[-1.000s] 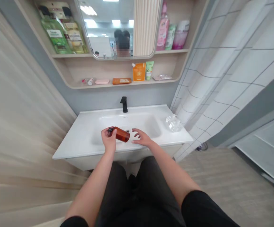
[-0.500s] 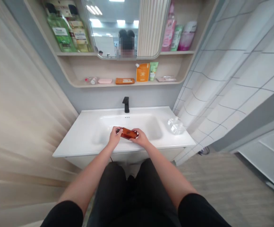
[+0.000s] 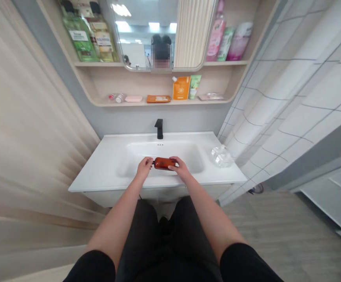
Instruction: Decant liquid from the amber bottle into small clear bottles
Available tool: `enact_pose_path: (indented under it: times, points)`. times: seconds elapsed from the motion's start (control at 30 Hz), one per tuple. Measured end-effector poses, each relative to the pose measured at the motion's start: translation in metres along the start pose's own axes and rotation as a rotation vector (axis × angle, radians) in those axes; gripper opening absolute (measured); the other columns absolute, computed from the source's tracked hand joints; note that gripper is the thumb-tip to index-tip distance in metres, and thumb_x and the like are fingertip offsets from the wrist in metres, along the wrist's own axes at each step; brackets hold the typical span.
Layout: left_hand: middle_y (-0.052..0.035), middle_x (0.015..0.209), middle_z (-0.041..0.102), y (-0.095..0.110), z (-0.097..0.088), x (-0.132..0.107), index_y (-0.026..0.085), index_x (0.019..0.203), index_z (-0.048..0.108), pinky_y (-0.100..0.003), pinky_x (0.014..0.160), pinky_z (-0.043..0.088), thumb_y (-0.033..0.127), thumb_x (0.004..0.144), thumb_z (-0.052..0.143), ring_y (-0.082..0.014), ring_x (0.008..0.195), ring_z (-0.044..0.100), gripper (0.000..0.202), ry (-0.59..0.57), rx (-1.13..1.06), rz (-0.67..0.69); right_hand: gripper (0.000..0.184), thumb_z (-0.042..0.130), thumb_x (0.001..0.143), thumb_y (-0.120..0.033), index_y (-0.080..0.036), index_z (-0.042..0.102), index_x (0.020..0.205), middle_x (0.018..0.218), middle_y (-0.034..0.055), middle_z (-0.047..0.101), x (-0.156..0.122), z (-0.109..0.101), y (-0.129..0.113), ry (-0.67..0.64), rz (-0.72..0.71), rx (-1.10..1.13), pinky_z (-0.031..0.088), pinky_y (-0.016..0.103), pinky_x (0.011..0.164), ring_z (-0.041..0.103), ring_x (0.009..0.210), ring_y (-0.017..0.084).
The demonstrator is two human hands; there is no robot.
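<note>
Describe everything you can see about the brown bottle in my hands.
The amber bottle is small, orange-brown and glossy, probably translucent plastic, with a dark cap at its left end. It lies on its side above the basin of the white sink. The left hand pinches the cap end; the right hand grips the base end.

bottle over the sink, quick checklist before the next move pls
1. Two-hand hold: left hand at the cap end, right hand at the base of the bottle: ok.
2. Bottle above the basin, lying about level: ok.
3. Cap tight: cannot tell, too small.
4. Tap shows no stream: ok.
5. Clear wrap on the sink's right side, apart from both hands: ok.
</note>
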State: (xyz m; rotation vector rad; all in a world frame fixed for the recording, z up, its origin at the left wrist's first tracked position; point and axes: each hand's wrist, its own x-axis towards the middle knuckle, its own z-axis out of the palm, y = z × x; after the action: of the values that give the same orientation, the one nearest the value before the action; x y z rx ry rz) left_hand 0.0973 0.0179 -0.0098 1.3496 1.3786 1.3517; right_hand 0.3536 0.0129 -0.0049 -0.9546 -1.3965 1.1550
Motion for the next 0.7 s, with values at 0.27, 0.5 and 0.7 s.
enact_pose_path:
  times: [0.27, 0.5, 0.7]
  points:
    - [-0.0074, 0.103, 0.077, 0.0046, -0.0018, -0.0017, 0.023, 0.105, 0.073, -0.036, 0.081, 0.055, 0.04, 0.073, 0.08, -0.0237, 0.094, 0.071, 0.038, -0.09, -0.113, 0.051, 0.055, 0.087, 0.073, -0.043, -0.031, 0.074, 0.125, 0.139, 0.0067, 0.07, 0.0028, -0.0025, 0.0101, 0.082, 0.014, 0.06, 0.048, 0.051, 0.118, 0.063, 0.13, 0.032]
    - [-0.0048, 0.081, 0.068, 0.0027, -0.0015, -0.0022, 0.022, 0.097, 0.067, -0.033, 0.068, 0.049, 0.052, 0.081, 0.071, -0.0214, 0.073, 0.065, 0.034, -0.074, -0.084, -0.069, 0.053, 0.084, 0.074, -0.044, -0.03, 0.073, 0.124, 0.126, 0.0056, 0.074, 0.0017, -0.0013, 0.0069, 0.062, 0.069, 0.049, 0.052, 0.049, 0.113, 0.065, 0.121, 0.031]
    - [-0.0033, 0.09, 0.07, 0.0024, -0.0016, -0.0021, 0.024, 0.108, 0.067, -0.032, 0.068, 0.049, 0.046, 0.078, 0.071, -0.0199, 0.073, 0.067, 0.037, -0.049, -0.112, -0.034, 0.052, 0.081, 0.074, -0.046, -0.03, 0.072, 0.123, 0.127, 0.0051, 0.073, 0.0016, -0.0019, 0.0068, 0.061, 0.075, 0.024, 0.054, 0.048, 0.108, 0.065, 0.121, 0.031]
